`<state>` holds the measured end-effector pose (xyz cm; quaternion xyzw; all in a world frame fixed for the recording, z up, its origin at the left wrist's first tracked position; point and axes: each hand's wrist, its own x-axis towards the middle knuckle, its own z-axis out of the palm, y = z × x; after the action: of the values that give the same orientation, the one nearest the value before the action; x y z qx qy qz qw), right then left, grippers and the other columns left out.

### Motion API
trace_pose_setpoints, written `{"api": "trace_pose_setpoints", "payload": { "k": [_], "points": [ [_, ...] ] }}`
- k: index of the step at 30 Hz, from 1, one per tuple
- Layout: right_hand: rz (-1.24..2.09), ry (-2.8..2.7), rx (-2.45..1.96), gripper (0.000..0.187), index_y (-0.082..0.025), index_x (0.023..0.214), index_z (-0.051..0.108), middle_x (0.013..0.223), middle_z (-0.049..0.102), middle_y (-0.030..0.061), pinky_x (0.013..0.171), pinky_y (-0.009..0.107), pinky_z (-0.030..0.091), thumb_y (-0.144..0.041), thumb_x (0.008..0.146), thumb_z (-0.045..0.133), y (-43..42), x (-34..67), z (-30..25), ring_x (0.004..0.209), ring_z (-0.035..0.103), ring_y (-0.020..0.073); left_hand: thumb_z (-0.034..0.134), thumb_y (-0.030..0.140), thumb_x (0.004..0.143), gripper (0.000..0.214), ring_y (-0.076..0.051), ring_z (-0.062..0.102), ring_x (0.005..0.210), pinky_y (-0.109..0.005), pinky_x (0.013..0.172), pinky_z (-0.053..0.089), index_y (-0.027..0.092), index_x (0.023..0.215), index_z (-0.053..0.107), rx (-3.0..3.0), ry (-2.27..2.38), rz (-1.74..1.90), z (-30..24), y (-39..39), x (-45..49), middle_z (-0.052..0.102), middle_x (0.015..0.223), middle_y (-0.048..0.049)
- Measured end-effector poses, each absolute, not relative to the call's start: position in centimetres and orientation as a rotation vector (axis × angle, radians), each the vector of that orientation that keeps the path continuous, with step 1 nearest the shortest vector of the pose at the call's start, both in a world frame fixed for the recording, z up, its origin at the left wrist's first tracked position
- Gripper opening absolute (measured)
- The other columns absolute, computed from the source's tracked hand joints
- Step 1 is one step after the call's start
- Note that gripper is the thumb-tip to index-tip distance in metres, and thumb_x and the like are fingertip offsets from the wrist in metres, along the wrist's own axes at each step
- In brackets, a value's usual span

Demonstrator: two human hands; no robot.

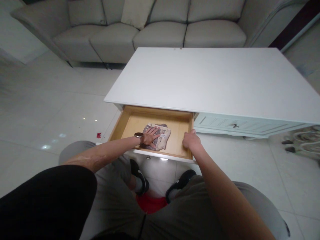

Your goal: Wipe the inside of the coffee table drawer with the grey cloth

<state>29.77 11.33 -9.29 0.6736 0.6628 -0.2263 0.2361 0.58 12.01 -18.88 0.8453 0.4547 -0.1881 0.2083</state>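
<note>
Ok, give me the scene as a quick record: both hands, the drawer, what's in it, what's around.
left hand: flat, fingers spread, pressing on the folded cloth; watch on the wrist
right hand: fingers curled over the drawer at its right front corner
drawer: pulled open, wooden inside, cloth near its front middle
table: white, low
second drawer: to the right, shut
behind: grey sofa
</note>
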Motion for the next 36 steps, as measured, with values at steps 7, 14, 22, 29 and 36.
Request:
{"api": "trace_pose_setpoints", "payload": {
  "k": [7, 14, 22, 29, 36],
  "points": [
    [-0.619, 1.846, 1.863, 0.046, -0.011, 0.142, 0.057, 0.147, 0.041, 0.0283, 0.095, 0.036, 0.054, -0.017, 0.099, 0.043, 11.2, 29.9, -9.5, 0.116, 0.069, 0.0263, 0.083, 0.059, 0.071, 0.101, -0.040, 0.011, 0.162, -0.054, 0.128, 0.013, 0.024, 0.158, 0.046, 2.349, 1.379, -0.653, -18.4, 11.5, -8.9, 0.015, 0.175, -0.0176],
    [-0.633, 1.832, 1.858, 0.046, -0.010, 0.143, 0.056, 0.149, 0.040, 0.0283, 0.097, 0.035, 0.053, -0.017, 0.099, 0.044, 11.2, 29.7, -9.2, 0.119, 0.067, 0.0262, 0.093, 0.046, 0.058, 0.114, -0.041, 0.009, 0.162, -0.053, 0.129, 0.011, 0.019, 0.158, 0.046, 2.341, 1.479, -0.781, -17.8, 11.1, -14.4, 0.010, 0.175, -0.0231],
    [-0.543, 1.860, 1.832, 0.047, -0.010, 0.141, 0.058, 0.146, 0.044, 0.0293, 0.089, 0.032, 0.056, -0.011, 0.100, 0.036, 10.7, 29.7, -9.1, 0.110, 0.072, 0.0245, 0.092, 0.045, 0.047, 0.145, -0.046, 0.005, 0.161, -0.060, 0.126, 0.011, 0.028, 0.169, 0.015, 2.189, 1.535, -0.776, -17.4, 12.1, -12.8, 0.001, 0.176, -0.0202],
    [-0.489, 1.868, 1.818, 0.052, -0.011, 0.140, 0.061, 0.145, 0.047, 0.0289, 0.086, 0.031, 0.057, -0.010, 0.102, 0.026, 10.1, 29.4, -8.0, 0.109, 0.073, 0.0238, 0.085, 0.032, 0.049, 0.144, -0.043, 0.000, 0.162, -0.060, 0.127, 0.008, 0.029, 0.169, 0.006, 2.147, 1.628, -0.747, -17.6, 14.0, -12.1, -0.004, 0.177, -0.0187],
    [-0.462, 1.873, 1.828, 0.051, -0.010, 0.141, 0.061, 0.145, 0.047, 0.0310, 0.084, 0.032, 0.058, -0.010, 0.103, 0.027, 10.1, 29.1, -7.9, 0.107, 0.073, 0.0243, 0.083, 0.027, 0.049, 0.141, -0.044, 0.001, 0.161, -0.061, 0.126, 0.009, 0.027, 0.169, 0.008, 2.174, 1.670, -0.746, -17.8, 16.1, -11.8, -0.005, 0.176, -0.0193]
  ]
}}
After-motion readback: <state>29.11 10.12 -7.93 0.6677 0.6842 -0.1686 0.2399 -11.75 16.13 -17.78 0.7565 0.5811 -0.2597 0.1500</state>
